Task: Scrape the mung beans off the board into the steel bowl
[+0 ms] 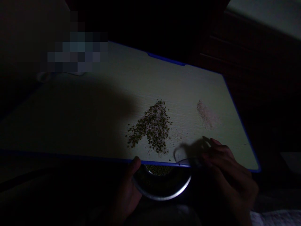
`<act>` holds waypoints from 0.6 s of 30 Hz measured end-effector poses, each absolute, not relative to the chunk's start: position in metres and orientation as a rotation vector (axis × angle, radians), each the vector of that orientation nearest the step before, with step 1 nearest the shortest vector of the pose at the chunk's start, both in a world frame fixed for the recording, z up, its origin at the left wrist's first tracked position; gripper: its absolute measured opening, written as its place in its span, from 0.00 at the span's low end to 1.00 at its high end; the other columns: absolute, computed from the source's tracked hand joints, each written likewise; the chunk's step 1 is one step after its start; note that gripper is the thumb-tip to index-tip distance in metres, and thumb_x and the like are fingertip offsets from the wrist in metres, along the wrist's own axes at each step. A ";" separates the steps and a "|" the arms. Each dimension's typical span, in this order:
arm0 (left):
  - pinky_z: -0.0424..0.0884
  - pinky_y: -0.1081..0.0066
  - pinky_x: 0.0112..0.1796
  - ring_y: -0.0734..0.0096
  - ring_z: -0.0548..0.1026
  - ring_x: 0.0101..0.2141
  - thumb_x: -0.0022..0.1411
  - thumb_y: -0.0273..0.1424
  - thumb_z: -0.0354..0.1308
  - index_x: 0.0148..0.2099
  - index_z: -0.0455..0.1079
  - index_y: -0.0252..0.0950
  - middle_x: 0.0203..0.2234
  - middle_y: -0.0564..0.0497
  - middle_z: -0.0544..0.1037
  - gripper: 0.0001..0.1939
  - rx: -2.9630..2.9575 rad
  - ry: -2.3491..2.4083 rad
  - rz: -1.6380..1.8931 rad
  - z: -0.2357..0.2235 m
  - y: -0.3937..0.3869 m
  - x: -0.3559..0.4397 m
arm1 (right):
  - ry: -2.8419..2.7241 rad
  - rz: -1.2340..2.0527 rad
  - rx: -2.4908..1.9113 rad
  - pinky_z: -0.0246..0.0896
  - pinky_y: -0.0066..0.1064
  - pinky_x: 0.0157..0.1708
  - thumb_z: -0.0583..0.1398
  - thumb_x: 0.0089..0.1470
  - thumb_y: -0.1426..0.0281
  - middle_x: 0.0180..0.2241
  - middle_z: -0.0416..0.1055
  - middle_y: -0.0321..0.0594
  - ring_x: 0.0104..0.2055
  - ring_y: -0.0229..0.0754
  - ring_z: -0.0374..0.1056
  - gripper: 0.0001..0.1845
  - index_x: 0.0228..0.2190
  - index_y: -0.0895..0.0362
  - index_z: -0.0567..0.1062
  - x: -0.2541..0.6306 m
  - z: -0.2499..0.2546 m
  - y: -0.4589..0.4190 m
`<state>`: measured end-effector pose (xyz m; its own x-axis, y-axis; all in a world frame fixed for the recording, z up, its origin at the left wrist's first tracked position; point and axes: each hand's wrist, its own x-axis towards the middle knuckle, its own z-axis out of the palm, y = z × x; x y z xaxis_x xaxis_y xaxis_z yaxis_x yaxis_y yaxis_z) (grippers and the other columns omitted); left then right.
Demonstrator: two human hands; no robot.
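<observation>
The scene is very dark. My left hand grips the rim of a round metal bowl held just under the near edge of a pale table; the bowl holds small green grains. My right hand is closed on a small clear scraper-like piece resting on the table's near edge, right of a pile of green grains mixed with pale ones. A small pinkish pile of grains lies further right on the table.
The table has a blue rim. A pixelated patch covers something at the table's far left corner. Dark wooden furniture stands behind the table on the right. A pale cloth shows at the lower right.
</observation>
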<state>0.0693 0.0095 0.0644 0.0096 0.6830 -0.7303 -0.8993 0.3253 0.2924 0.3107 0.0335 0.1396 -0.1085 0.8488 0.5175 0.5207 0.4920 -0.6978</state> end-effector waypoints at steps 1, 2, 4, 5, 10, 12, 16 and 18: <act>0.58 0.55 0.69 0.48 0.74 0.64 0.54 0.36 0.74 0.39 0.87 0.47 0.52 0.55 0.87 0.08 -0.285 0.926 1.259 0.065 0.009 0.069 | -1.776 0.436 -1.151 0.64 0.55 0.67 0.65 0.58 0.85 0.44 0.83 0.32 0.52 0.45 0.75 0.23 0.48 0.49 0.84 0.310 0.139 0.033; 0.57 0.55 0.69 0.48 0.73 0.65 0.53 0.36 0.75 0.38 0.87 0.47 0.52 0.55 0.87 0.08 -0.279 0.921 1.251 0.065 0.009 0.070 | -1.776 0.440 -1.144 0.64 0.55 0.67 0.65 0.58 0.85 0.44 0.83 0.32 0.53 0.45 0.74 0.24 0.48 0.49 0.84 0.309 0.139 0.034; 0.57 0.54 0.69 0.47 0.72 0.65 0.50 0.37 0.77 0.36 0.87 0.47 0.52 0.55 0.86 0.09 -0.267 0.917 1.253 0.068 0.011 0.071 | -1.788 0.439 -1.110 0.63 0.54 0.68 0.65 0.57 0.86 0.44 0.84 0.31 0.55 0.45 0.73 0.25 0.49 0.49 0.84 0.306 0.139 0.034; 0.57 0.54 0.69 0.47 0.72 0.65 0.49 0.38 0.78 0.35 0.87 0.48 0.52 0.55 0.86 0.09 -0.259 0.914 1.259 0.070 0.012 0.071 | -1.805 0.439 -1.091 0.62 0.54 0.68 0.65 0.57 0.86 0.44 0.84 0.31 0.54 0.45 0.73 0.26 0.50 0.49 0.84 0.304 0.138 0.035; 0.59 0.55 0.69 0.46 0.72 0.66 0.45 0.39 0.80 0.32 0.86 0.47 0.52 0.56 0.87 0.11 -0.246 0.917 1.255 0.073 0.014 0.071 | -1.811 0.427 -1.052 0.62 0.55 0.68 0.66 0.56 0.86 0.45 0.84 0.32 0.53 0.45 0.73 0.26 0.51 0.50 0.83 0.298 0.137 0.038; 0.60 0.55 0.69 0.46 0.73 0.65 0.44 0.38 0.80 0.32 0.86 0.47 0.50 0.55 0.88 0.11 -0.276 0.936 1.253 0.071 0.013 0.071 | -1.827 0.426 -1.050 0.62 0.55 0.68 0.65 0.57 0.87 0.45 0.84 0.32 0.54 0.45 0.73 0.27 0.52 0.49 0.83 0.298 0.137 0.039; 0.61 0.55 0.69 0.46 0.74 0.65 0.45 0.37 0.80 0.33 0.86 0.48 0.47 0.56 0.89 0.10 -0.311 0.954 1.265 0.070 0.013 0.071 | -1.845 0.470 -1.043 0.60 0.57 0.68 0.65 0.57 0.86 0.45 0.84 0.32 0.51 0.45 0.73 0.26 0.51 0.48 0.83 0.299 0.137 0.039; 0.60 0.55 0.69 0.47 0.72 0.66 0.47 0.39 0.78 0.33 0.86 0.48 0.49 0.57 0.88 0.09 -0.284 0.927 1.273 0.070 0.013 0.072 | -1.815 0.473 -1.054 0.61 0.57 0.67 0.65 0.57 0.85 0.44 0.84 0.31 0.51 0.45 0.73 0.25 0.50 0.48 0.84 0.298 0.137 0.038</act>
